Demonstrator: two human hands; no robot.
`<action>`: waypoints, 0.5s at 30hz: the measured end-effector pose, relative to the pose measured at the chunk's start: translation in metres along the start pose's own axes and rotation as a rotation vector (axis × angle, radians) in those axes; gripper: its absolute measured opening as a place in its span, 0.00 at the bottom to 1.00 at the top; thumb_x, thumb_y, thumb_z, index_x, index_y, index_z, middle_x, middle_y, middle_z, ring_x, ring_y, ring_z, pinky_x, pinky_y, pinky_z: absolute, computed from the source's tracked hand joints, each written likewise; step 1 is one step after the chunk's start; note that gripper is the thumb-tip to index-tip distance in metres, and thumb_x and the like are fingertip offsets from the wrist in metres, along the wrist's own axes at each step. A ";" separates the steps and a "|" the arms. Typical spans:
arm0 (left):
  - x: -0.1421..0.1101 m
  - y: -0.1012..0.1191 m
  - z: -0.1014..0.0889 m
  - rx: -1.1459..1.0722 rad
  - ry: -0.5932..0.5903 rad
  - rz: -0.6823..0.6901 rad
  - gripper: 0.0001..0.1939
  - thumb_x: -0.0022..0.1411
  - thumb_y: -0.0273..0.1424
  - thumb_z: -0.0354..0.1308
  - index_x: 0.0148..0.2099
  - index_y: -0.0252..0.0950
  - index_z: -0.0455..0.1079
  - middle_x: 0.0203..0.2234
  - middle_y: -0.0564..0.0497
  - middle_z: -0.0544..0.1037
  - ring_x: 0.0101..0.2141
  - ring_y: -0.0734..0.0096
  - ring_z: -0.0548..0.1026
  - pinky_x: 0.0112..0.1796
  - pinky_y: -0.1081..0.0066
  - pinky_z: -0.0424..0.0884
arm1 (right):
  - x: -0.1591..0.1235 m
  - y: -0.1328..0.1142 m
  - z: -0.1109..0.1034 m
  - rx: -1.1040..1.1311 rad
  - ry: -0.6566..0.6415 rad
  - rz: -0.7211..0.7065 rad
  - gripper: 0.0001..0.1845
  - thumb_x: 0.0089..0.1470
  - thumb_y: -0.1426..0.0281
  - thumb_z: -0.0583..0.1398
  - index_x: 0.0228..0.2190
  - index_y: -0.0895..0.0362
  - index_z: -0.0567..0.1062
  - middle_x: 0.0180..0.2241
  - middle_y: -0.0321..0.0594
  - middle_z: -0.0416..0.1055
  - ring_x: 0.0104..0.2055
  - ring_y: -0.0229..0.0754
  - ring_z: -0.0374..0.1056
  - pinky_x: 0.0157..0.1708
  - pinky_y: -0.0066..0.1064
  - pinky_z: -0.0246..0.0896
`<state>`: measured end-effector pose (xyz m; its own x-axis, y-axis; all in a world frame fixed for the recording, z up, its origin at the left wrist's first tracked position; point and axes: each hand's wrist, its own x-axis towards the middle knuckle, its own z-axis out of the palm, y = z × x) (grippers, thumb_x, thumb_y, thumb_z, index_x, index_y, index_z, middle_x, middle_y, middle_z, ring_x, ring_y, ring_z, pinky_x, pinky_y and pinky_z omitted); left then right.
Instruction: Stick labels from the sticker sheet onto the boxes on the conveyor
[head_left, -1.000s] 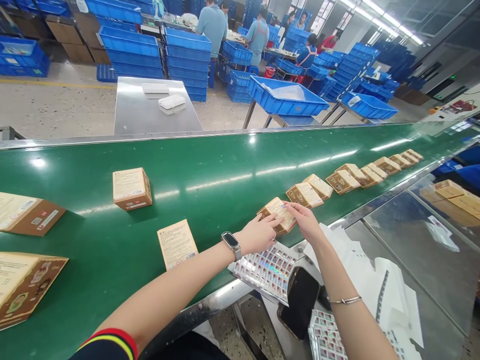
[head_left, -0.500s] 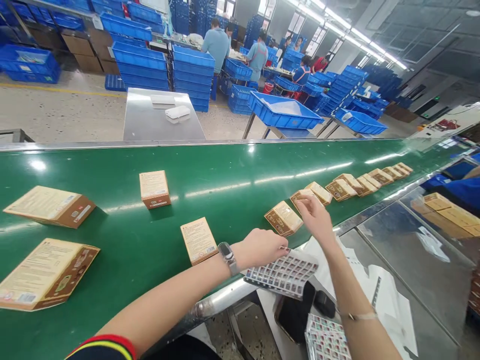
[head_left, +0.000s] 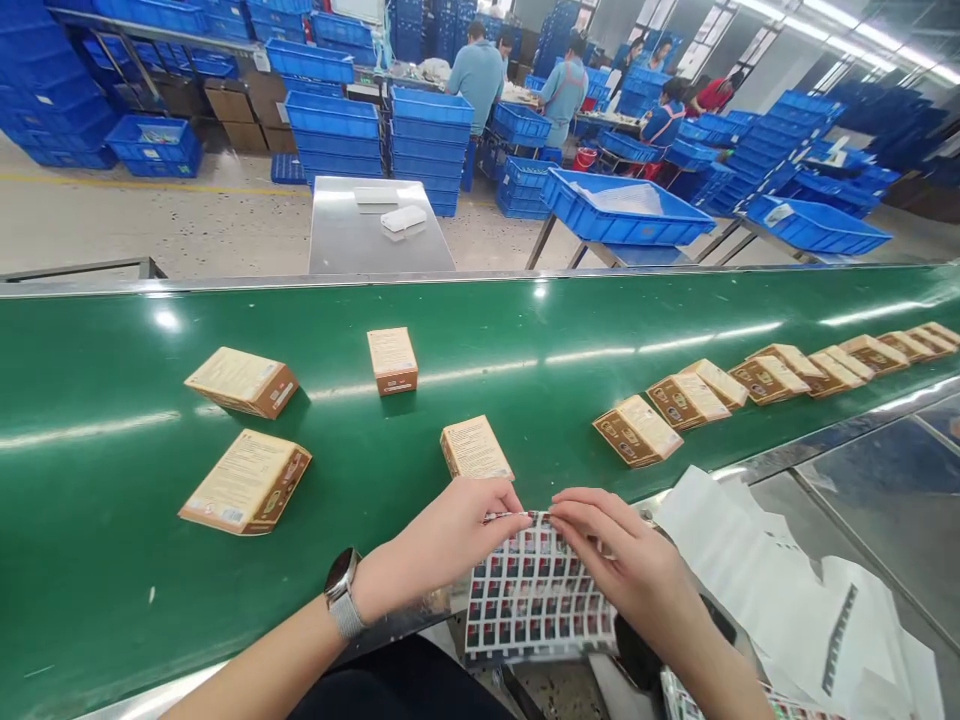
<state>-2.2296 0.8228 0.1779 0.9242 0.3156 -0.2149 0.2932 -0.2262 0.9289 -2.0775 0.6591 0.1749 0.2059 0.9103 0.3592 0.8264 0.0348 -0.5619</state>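
My left hand (head_left: 469, 522) pinches the top edge of a sheet of small stickers (head_left: 536, 595), which hangs over the near edge of the conveyor. At the same edge, the fingers of my right hand (head_left: 626, 550) are pressed together on the sheet, close to the left fingertips. Rows of small dark and red labels cover the sheet. Just beyond my left hand lies a small cream and brown box (head_left: 476, 448) on the green conveyor belt (head_left: 420, 440). Another such box (head_left: 637, 430) lies past my right hand.
More boxes lie to the left (head_left: 247, 480), and a row of boxes (head_left: 765, 378) runs off right. White backing paper (head_left: 720, 540) and a dark phone partly under my right arm are on the metal table. Blue crates (head_left: 626, 205) and several people stand beyond the belt.
My right hand has come from the boxes down to the sticker sheet's top edge. My left hand has brought the sheet nearer and more upright. The view has shifted, and boxes appear farther right.
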 end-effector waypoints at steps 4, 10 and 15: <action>-0.005 -0.015 0.000 0.187 0.090 0.020 0.09 0.69 0.34 0.53 0.36 0.37 0.69 0.28 0.55 0.76 0.31 0.70 0.73 0.32 0.72 0.67 | 0.003 -0.001 0.015 0.061 0.084 -0.010 0.08 0.62 0.74 0.59 0.39 0.49 0.77 0.43 0.42 0.77 0.47 0.51 0.72 0.49 0.47 0.64; -0.003 -0.058 0.007 0.565 0.020 0.328 0.06 0.68 0.28 0.55 0.35 0.37 0.68 0.66 0.50 0.61 0.68 0.57 0.50 0.65 0.51 0.49 | 0.035 0.048 0.054 0.729 0.299 0.696 0.14 0.51 0.56 0.68 0.34 0.53 0.80 0.47 0.45 0.77 0.50 0.52 0.71 0.52 0.43 0.66; 0.008 -0.066 0.016 0.579 -0.050 0.288 0.06 0.68 0.27 0.55 0.36 0.37 0.69 0.68 0.50 0.57 0.69 0.63 0.45 0.67 0.55 0.47 | 0.055 0.076 0.093 0.779 0.386 0.806 0.26 0.43 0.49 0.69 0.35 0.58 0.80 0.41 0.48 0.79 0.43 0.54 0.74 0.41 0.42 0.72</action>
<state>-2.2378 0.8256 0.1104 0.9918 0.1276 -0.0081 0.1031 -0.7605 0.6411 -2.0523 0.7501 0.0822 0.7759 0.6045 -0.1804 -0.1288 -0.1281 -0.9834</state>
